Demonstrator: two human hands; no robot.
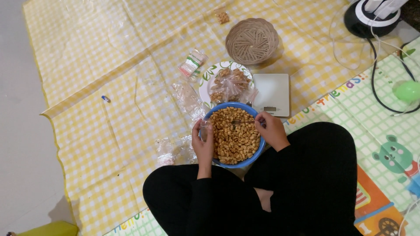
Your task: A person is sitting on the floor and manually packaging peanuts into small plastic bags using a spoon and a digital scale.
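Sitting cross-legged on the floor, the person kept a blue bowl (258, 150) of roasted peanuts (234, 135) directly ahead, within reach of both hands. The left hand (204, 144) rested at the bowl's left rim, its fingers closed on a small clear plastic bag (204, 126), held over the bowl so spills would fall back in. The right hand (271, 130) gripped a metal spoon (239, 123) laid across the peanuts. Just beyond the bowl lay a plate (210, 78) carrying filled bags (229, 83), beside a white kitchen scale (272, 94), close enough for weighing. An upturned wicker basket (252, 40) sat farther off. Empty bags (175, 148) lay on the yellow checked sheet (109, 131).
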